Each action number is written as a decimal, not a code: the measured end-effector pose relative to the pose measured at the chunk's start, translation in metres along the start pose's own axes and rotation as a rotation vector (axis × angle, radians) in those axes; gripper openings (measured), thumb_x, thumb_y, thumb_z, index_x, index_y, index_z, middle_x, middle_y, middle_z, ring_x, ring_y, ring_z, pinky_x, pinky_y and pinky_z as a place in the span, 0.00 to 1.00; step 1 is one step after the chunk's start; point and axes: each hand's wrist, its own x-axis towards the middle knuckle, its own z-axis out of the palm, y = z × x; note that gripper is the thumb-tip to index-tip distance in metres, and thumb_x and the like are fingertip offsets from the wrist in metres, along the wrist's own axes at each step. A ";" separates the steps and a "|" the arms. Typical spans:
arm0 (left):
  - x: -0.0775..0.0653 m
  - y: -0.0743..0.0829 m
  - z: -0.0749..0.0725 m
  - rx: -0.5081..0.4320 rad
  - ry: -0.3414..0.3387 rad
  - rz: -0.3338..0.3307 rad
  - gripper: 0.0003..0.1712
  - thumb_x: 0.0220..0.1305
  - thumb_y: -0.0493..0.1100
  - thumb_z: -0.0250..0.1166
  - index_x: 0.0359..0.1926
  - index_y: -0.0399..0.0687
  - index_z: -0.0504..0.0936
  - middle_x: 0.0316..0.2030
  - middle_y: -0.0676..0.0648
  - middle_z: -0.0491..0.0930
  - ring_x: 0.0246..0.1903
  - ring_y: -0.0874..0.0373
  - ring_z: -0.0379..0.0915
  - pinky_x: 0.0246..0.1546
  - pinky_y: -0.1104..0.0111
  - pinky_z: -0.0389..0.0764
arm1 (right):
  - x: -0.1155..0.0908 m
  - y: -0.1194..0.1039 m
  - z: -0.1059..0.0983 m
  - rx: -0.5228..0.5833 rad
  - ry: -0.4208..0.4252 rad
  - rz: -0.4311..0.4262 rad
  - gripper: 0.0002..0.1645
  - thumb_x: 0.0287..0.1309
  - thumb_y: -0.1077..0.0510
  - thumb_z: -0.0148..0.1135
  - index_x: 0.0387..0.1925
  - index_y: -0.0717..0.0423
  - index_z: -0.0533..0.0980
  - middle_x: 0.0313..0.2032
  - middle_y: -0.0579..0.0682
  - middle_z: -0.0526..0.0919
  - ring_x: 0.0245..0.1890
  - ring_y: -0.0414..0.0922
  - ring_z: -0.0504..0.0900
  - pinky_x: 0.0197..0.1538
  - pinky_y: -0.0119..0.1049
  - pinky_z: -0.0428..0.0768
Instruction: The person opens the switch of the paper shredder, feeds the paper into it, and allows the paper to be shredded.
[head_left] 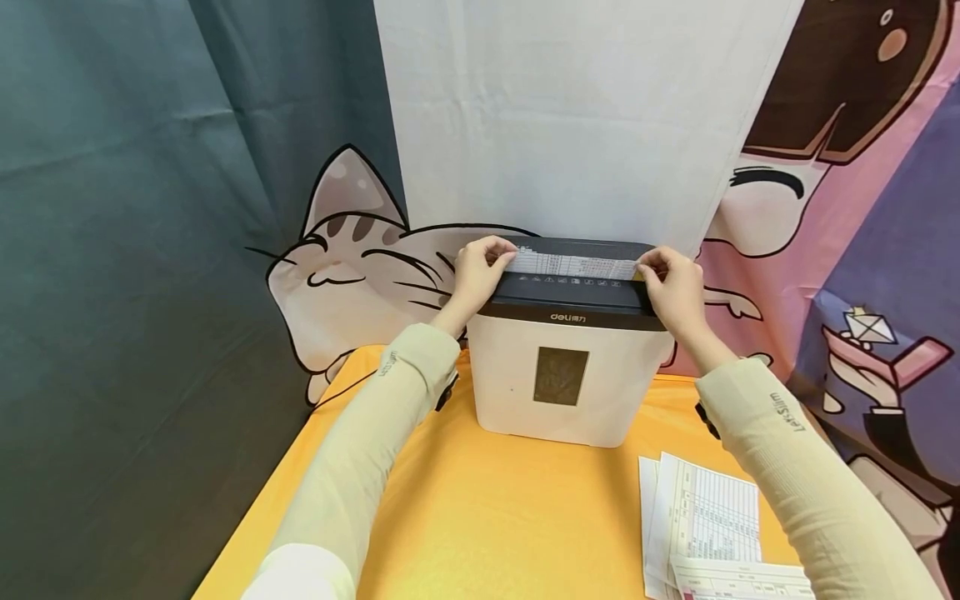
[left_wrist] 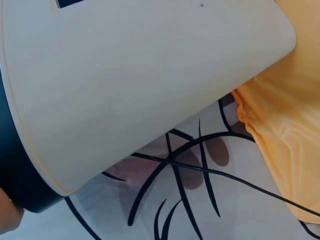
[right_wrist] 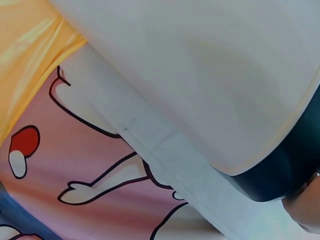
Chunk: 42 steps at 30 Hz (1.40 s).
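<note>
From where I stand, I see two bare hands at the top of a white, box-shaped plastic machine (head_left: 567,336) with a dark lid part, standing on a yellow cloth (head_left: 480,521). Along this dark top, between the hands, is a white paper sheet (head_left: 572,266) with a printed table; only a narrow strip shows, and I cannot tell whether some of it sits inside the machine. The left hand (head_left: 478,271) pinches its left end between thumb and fingers; the right hand (head_left: 672,289) pinches its right end likewise. In my judgement, the sheet is very light, soft and easy to crease or tear, so it is better held gently by both side edges, kept flat and level. Other white printed papers (head_left: 708,517) lie overlapping near the pale beige right sleeve (head_left: 795,458).
</note>
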 end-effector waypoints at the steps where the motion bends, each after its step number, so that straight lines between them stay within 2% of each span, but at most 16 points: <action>1: 0.000 0.000 0.000 0.003 -0.007 0.001 0.07 0.62 0.40 0.63 0.38 0.42 0.84 0.35 0.44 0.85 0.35 0.54 0.80 0.40 0.67 0.78 | -0.001 0.001 0.000 -0.003 -0.010 -0.002 0.08 0.63 0.64 0.56 0.36 0.68 0.78 0.34 0.65 0.82 0.33 0.51 0.78 0.35 0.21 0.66; 9: -0.002 -0.002 0.002 0.032 -0.053 -0.005 0.07 0.62 0.40 0.64 0.38 0.43 0.85 0.36 0.45 0.86 0.34 0.55 0.81 0.40 0.68 0.78 | -0.004 0.004 0.002 -0.018 -0.077 -0.027 0.08 0.61 0.66 0.56 0.37 0.68 0.79 0.35 0.66 0.82 0.34 0.53 0.77 0.41 0.39 0.70; 14: -0.002 -0.002 0.001 0.052 -0.059 0.004 0.07 0.62 0.40 0.64 0.39 0.43 0.85 0.37 0.46 0.86 0.35 0.55 0.81 0.41 0.67 0.78 | -0.004 0.005 0.004 -0.018 -0.078 -0.035 0.08 0.61 0.67 0.56 0.37 0.69 0.79 0.36 0.66 0.82 0.35 0.55 0.77 0.42 0.43 0.71; 20: -0.001 -0.002 0.002 0.056 -0.063 0.009 0.07 0.62 0.40 0.64 0.39 0.43 0.85 0.37 0.45 0.86 0.35 0.55 0.81 0.40 0.67 0.78 | -0.003 0.007 0.004 -0.026 -0.068 -0.035 0.07 0.60 0.67 0.56 0.37 0.68 0.79 0.36 0.65 0.82 0.34 0.54 0.77 0.41 0.40 0.71; 28: -0.002 -0.002 0.001 0.043 -0.064 0.002 0.08 0.62 0.40 0.63 0.39 0.42 0.85 0.37 0.45 0.86 0.35 0.54 0.80 0.40 0.68 0.78 | -0.005 0.007 0.002 -0.001 -0.081 -0.042 0.08 0.61 0.66 0.56 0.38 0.68 0.79 0.37 0.65 0.82 0.35 0.51 0.76 0.40 0.27 0.67; 42: -0.007 -0.003 -0.001 0.013 -0.057 0.018 0.08 0.61 0.39 0.64 0.40 0.41 0.85 0.37 0.44 0.86 0.36 0.54 0.81 0.41 0.68 0.79 | -0.011 0.009 -0.004 -0.005 -0.076 -0.100 0.07 0.60 0.66 0.58 0.37 0.67 0.79 0.35 0.62 0.83 0.33 0.46 0.77 0.39 0.19 0.66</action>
